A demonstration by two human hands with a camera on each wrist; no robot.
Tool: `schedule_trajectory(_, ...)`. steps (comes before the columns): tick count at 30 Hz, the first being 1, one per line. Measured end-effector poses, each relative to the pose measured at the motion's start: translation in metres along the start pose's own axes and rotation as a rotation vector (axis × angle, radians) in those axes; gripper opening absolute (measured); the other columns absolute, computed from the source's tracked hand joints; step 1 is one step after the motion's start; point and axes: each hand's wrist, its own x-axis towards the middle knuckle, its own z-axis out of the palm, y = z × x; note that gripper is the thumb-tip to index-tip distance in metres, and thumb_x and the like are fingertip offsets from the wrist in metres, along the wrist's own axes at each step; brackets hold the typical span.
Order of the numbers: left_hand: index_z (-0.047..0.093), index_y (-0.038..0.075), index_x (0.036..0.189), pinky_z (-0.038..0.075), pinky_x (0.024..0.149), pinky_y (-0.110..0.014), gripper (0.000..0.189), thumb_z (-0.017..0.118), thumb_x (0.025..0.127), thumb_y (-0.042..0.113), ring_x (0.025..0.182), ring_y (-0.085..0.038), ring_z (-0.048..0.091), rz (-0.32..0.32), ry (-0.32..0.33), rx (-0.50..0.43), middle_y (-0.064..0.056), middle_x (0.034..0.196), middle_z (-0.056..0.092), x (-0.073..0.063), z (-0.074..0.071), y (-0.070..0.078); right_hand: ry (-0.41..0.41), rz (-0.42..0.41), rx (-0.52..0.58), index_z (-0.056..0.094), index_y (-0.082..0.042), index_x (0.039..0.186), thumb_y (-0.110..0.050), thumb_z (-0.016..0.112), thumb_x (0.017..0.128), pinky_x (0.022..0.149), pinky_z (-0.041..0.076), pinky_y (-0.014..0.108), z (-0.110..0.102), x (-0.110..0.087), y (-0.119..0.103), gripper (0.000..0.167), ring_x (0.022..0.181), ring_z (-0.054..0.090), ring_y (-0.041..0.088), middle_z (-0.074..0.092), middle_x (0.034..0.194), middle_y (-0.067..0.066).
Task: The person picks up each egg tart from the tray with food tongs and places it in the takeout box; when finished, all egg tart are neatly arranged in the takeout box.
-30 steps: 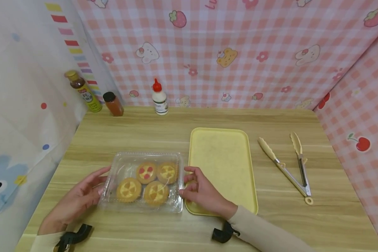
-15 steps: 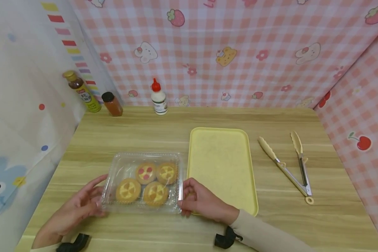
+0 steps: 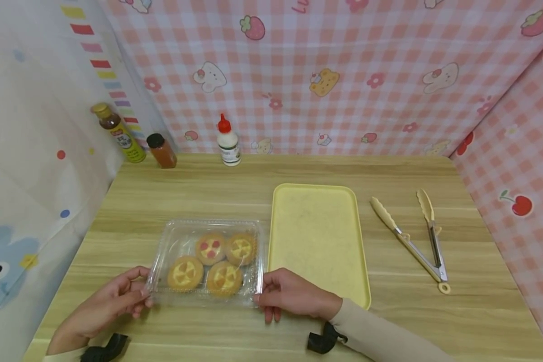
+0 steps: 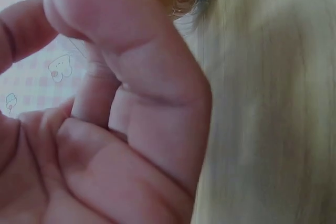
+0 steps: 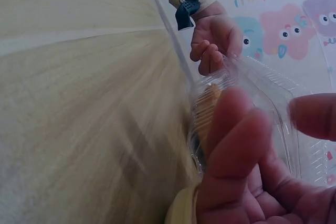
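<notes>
A clear plastic clamshell box (image 3: 176, 242) stands on the wooden table, holding several round tarts (image 3: 185, 273); one tart has red spots. At its near left corner, my left hand (image 3: 110, 301) pinches the rim between thumb and bent fingers. My right hand (image 3: 294, 296) holds the near right corner, thumb on the rim and lower fingers hanging beneath. In the left wrist view, curled fingers (image 4: 157, 82) fill most of the picture, with the box's edge above them. The right wrist view shows the transparent lid (image 5: 262, 85) between both hands.
A yellow tray (image 3: 317, 226) lies right of the box, partly under my right hand. Farther right are spread tongs (image 3: 434, 251). Along the back stand a yellow-labelled bottle (image 3: 122, 138), a red-brown jar (image 3: 163, 152) and a white squeeze bottle (image 3: 229, 146). Patterned cloth walls surround the table.
Both hands have slid toward me along the box's sides to its near corners. My right thumb has come onto the rim. The box has stayed in nearly the same place.
</notes>
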Motion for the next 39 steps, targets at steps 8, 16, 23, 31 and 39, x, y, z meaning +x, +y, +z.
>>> schedule_trajectory(8, 0.051, -0.015, 0.121, 0.059, 0.066, -0.023, 0.028, 0.041, 0.115, 0.01, 0.077, 0.0, 0.061, -0.108, 0.068, 0.123, 0.004, 0.097, 0.071, 0.006, -0.004, 0.005, 0.069, 0.021, 0.084, 0.066, 0.004, 0.09, -0.018, 0.064, 0.106, 0.05, 0.053, 0.022, -0.006, 0.005, -0.004, 0.026, 0.058, 0.068, 0.013, 0.071, 0.078, 0.018)
schedule_trajectory(16, 0.063, 0.011, 0.13, 0.065, 0.086, -0.032, 0.031, 0.044, 0.111, -0.003, 0.097, -0.014, 0.077, 0.03, 0.135, -0.082, -0.002, 0.112, 0.077, 0.013, 0.003, -0.002, 0.214, -0.009, 0.181, 0.054, 0.001, 0.109, -0.013, 0.068, 0.103, 0.056, 0.06, 0.025, -0.002, 0.005, -0.005, 0.021, 0.064, 0.073, 0.015, 0.076, 0.082, 0.013)
schedule_trajectory(23, 0.069, 0.015, 0.127, 0.064, 0.089, -0.033, 0.035, 0.049, 0.108, -0.007, 0.1, -0.018, 0.078, 0.023, 0.226, -0.17, -0.003, 0.112, 0.077, 0.013, 0.007, -0.002, 0.302, -0.022, 0.248, 0.051, 0.005, 0.118, -0.007, 0.071, 0.099, 0.065, 0.064, 0.026, 0.001, 0.005, -0.004, 0.03, 0.07, 0.077, 0.015, 0.079, 0.089, 0.022)
schedule_trajectory(31, 0.074, 0.016, 0.122, 0.064, 0.087, -0.034, 0.037, 0.053, 0.106, -0.009, 0.097, -0.02, 0.079, 0.024, 0.322, -0.256, -0.005, 0.108, 0.078, 0.017, 0.013, 0.0, 0.357, -0.005, 0.262, 0.055, 0.005, 0.115, -0.004, 0.074, 0.096, 0.067, 0.064, 0.026, 0.002, 0.007, -0.004, 0.029, 0.072, 0.078, 0.016, 0.079, 0.082, 0.012)
schedule_trajectory(39, 0.077, 0.016, 0.118, 0.065, 0.083, -0.031, 0.039, 0.054, 0.104, -0.012, 0.094, -0.018, 0.08, 0.028, 0.356, -0.252, -0.006, 0.102, 0.079, 0.017, 0.015, 0.001, 0.368, -0.006, 0.307, 0.056, 0.006, 0.112, -0.001, 0.074, 0.096, 0.068, 0.064, 0.025, 0.002, 0.008, -0.008, 0.025, 0.073, 0.078, 0.016, 0.078, 0.082, 0.012)
